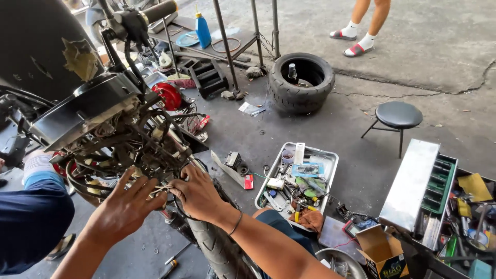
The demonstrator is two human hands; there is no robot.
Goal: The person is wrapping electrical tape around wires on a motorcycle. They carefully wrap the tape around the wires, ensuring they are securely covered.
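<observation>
Both hands at stripped scooter front end, above front tyre (219, 250). Left hand (124, 206) and right hand (199, 194) fingers pinch thin wires (161, 190) of the wiring harness (129, 150). Light, floppy, likely fragile; grip insulation near ends. Parts tray (330, 157) on floor.

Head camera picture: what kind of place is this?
Most likely a motorbike repair shop, open to the street. Both hands work in the stripped scooter's wire tangle, a metal tray of tools sits on the concrete floor, and a spare tyre lies nearby.
</observation>
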